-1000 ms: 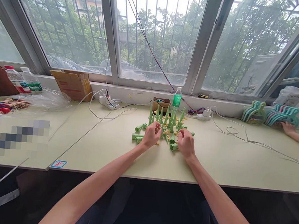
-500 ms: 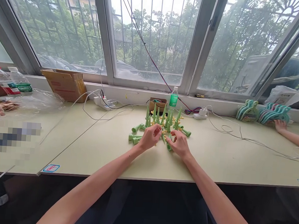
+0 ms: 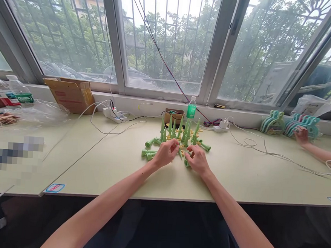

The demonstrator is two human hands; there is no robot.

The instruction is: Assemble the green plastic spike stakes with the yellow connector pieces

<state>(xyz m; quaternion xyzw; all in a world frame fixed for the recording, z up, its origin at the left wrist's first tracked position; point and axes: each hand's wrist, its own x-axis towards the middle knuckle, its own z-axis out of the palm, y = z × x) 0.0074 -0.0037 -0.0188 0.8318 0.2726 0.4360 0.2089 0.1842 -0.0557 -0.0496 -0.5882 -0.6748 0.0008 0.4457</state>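
Several green cone-shaped spikes (image 3: 186,133) with small yellow valves stand upright in a cluster on the pale table (image 3: 116,173). Other green pieces lie on their sides around them, such as the one at the left (image 3: 150,142). My left hand (image 3: 167,151) is at the front left of the cluster, its fingers curled together; what they hold, if anything, is too small to name. My right hand (image 3: 197,158) is at the front right, thumb and fingers bent beside a lying green piece (image 3: 187,162). Whether it grips anything cannot be made out.
Behind the spikes are a small brown box (image 3: 174,117) and a green-labelled bottle (image 3: 192,109). White power strips (image 3: 115,115) and cables lie along the wall. Another person's hand (image 3: 302,136) touches teal hangers (image 3: 309,126) at the right. A cardboard box (image 3: 71,94) stands left.
The other person's hand at the right has moved left and up across the hangers. The view has shifted slightly. My own hands have hardly moved.
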